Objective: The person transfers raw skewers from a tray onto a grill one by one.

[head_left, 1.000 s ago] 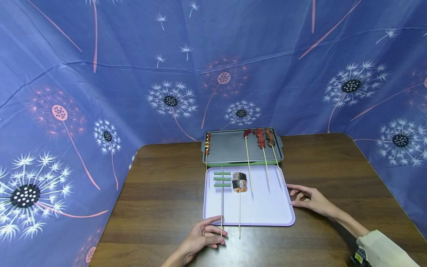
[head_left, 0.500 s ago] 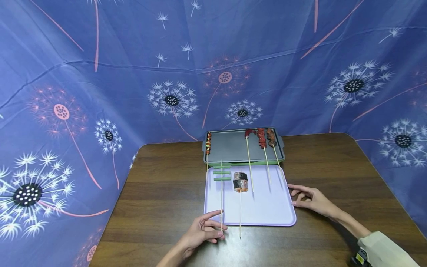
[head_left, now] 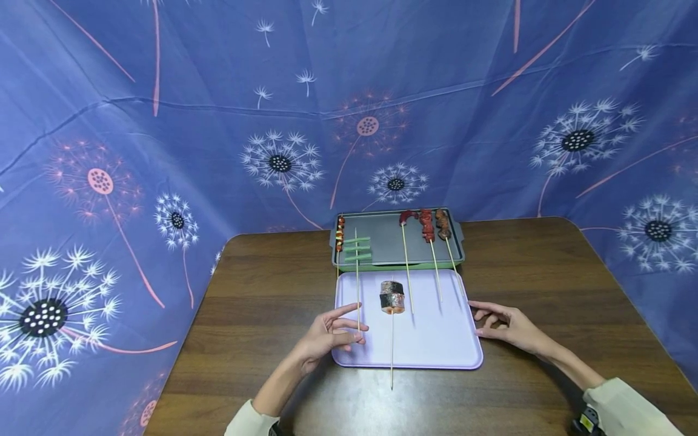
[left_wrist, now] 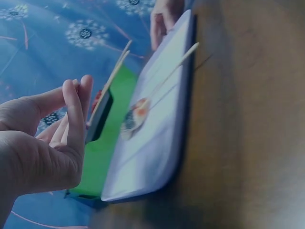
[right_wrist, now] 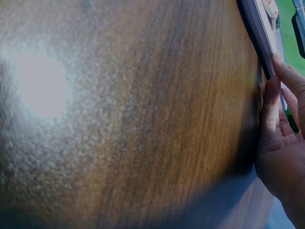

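Observation:
In the head view my left hand (head_left: 327,334) pinches the lower part of a thin wooden skewer (head_left: 358,297). Three short green vegetable sticks (head_left: 364,249) cross its far end, over the left part of a dark grill pan (head_left: 384,245). My right hand (head_left: 508,328) is at the right edge of a pale lilac tray (head_left: 436,342), thumb and index finger on its rim. The right wrist view shows the same fingertips (right_wrist: 276,59) at the tray's edge. On the tray lies a fish skewer (head_left: 392,297), its stick reaching past the near edge.
Along the pan's left side lies a small red-and-yellow skewer (head_left: 340,235). On its right are a dark red curled skewer (head_left: 406,217), a red meat skewer (head_left: 427,225) and a brown one (head_left: 442,224), sticks overhanging the tray. A blue dandelion-print cloth (head_left: 463,157) hangs behind the wooden table (head_left: 262,290).
My left hand has moved forward with the green vegetable skewer, whose sticks went from above the tray to above the pan. The right hand stays at the tray's edge.

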A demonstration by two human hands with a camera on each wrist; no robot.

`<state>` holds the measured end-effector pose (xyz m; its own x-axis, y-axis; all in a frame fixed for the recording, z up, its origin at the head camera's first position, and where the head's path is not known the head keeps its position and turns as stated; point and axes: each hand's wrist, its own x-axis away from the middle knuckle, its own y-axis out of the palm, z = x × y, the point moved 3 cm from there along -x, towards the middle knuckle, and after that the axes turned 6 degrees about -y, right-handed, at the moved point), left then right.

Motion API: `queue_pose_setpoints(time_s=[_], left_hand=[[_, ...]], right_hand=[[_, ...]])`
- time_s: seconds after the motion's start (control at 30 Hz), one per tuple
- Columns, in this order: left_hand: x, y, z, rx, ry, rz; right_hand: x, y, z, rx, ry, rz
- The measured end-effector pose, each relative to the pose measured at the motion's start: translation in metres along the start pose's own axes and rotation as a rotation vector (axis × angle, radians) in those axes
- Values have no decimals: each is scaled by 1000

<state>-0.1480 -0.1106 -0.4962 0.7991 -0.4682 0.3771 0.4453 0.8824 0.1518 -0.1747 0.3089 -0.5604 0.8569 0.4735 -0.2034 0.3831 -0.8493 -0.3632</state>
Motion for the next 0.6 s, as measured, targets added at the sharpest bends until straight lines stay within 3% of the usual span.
queue_pose_setpoints(time_s=[0.3,0.6], left_hand=[[-24,-11,33,-21,-29,32],[-46,-19,46,10,-72,70]], right_hand=[[-1,-1,-1,-1,19,-3],[1,0,-2,2,-3,6]])
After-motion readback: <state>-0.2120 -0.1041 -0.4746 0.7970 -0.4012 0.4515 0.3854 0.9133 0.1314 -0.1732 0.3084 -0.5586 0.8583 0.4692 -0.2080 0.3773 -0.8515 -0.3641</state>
